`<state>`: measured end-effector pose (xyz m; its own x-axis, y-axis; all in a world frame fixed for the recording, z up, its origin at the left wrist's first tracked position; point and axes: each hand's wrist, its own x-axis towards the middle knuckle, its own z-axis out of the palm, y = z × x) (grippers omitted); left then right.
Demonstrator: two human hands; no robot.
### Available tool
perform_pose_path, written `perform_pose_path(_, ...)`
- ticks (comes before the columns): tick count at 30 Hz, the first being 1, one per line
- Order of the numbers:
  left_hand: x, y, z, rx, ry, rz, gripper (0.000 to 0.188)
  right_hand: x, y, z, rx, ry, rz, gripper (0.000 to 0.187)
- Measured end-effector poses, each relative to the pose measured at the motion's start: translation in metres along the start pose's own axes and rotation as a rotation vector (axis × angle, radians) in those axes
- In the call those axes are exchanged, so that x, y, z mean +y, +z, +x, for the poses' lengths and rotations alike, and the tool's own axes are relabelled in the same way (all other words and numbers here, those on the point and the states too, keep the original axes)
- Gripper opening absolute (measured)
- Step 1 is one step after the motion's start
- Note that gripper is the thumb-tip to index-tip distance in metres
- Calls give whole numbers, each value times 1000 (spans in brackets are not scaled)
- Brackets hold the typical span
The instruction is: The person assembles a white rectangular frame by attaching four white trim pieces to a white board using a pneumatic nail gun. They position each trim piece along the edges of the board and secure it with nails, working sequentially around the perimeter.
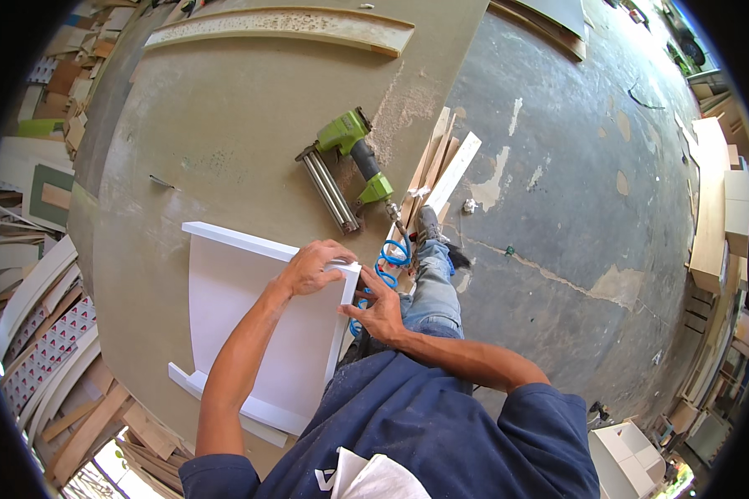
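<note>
A white panel lies on the wide tabletop in front of me, with a long white strip standing along its far edge. A shorter white strip runs along its right edge. My left hand grips the far right corner from above, where the two strips meet. From the outer side, my right hand holds the short strip just below that corner, thumb against it. Beyond the corner lies a green and black nail gun with a silver magazine, touched by neither hand.
A coiled blue air hose hangs by the table's right edge, next to several wood strips. A long dusty board lies at the far side of the tabletop. Another white strip lies along the panel's near edge. Wood offcuts fill the left.
</note>
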<state>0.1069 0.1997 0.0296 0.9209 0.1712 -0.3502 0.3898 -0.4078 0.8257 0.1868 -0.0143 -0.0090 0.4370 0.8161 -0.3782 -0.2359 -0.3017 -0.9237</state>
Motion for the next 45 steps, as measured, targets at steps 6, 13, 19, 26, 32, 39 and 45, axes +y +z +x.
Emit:
perform_pose_path(6, 7, -3, -3, -62, 6, 150, 36, 2, 1, -3, 13, -20, -70, 90)
perform_pose_path(13, 11, -7, 5, -146, -149, 51, 39, 10, 2, -3, 24, -42, -83, 89)
perform_pose_path(19, 0, -11, 9, -204, -163, 6, 40, 9, 2, -1, 38, -51, -65, 84)
perform_pose_path(26, -5, -9, 10, -213, -198, -55, 40, -5, -4, 2, 20, -12, -121, 78)
perform_pose_path(32, 6, -10, 11, -208, -172, -22, 38, -35, -62, 51, 139, -178, -260, 24)
perform_pose_path(39, -6, -9, 11, -230, -197, -98, 38, -84, -57, 189, 344, -293, -767, 53)
perform_pose_path(45, 9, -11, 19, -232, -221, -99, 39, -78, -57, 234, 208, -116, -890, 68)
